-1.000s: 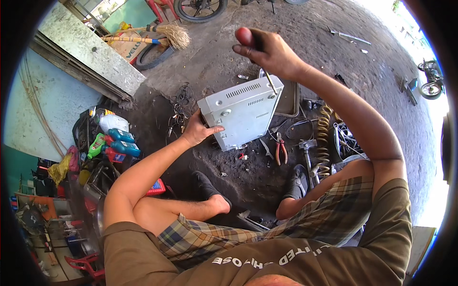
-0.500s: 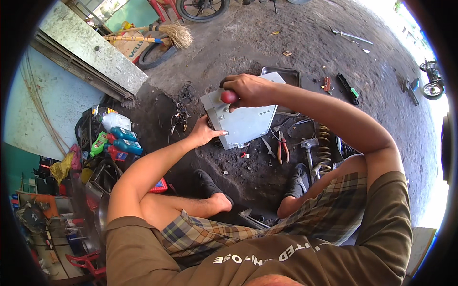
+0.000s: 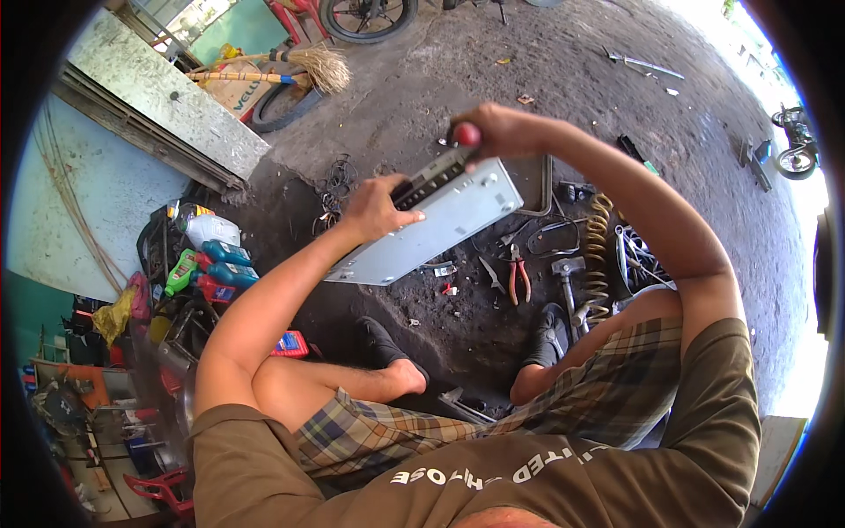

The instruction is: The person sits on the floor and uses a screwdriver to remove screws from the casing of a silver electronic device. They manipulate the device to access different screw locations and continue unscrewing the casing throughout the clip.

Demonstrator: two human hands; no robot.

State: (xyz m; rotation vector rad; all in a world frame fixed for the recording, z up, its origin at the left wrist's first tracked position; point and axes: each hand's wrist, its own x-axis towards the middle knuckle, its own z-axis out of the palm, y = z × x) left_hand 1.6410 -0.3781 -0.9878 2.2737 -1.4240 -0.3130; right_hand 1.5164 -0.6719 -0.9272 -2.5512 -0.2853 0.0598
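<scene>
A light grey metal case [image 3: 440, 231], box-shaped with a slotted, port-lined edge, is tilted above the ground in front of my feet. My left hand [image 3: 378, 209] grips its upper left edge, thumb on the broad grey face and fingers behind. By the case's far upper corner my right hand [image 3: 500, 132] is closed round a red-handled screwdriver [image 3: 466, 134]. Only the rounded handle end shows; its shaft is hidden, and I cannot tell whether my right fingers also touch the case.
Red-handled pliers [image 3: 519, 277], a hammer [image 3: 568, 268] and a coil spring [image 3: 597, 255] lie on the dark ground at right. A metal tray [image 3: 547, 189] sits behind the case. Bottles [image 3: 224, 251] stand at left; a broom [image 3: 321, 69] rests farther back.
The case has been turned and tipped, so its slotted edge now faces up. My right hand has moved right and away with the screwdriver; my left hand has shifted up along the edge.
</scene>
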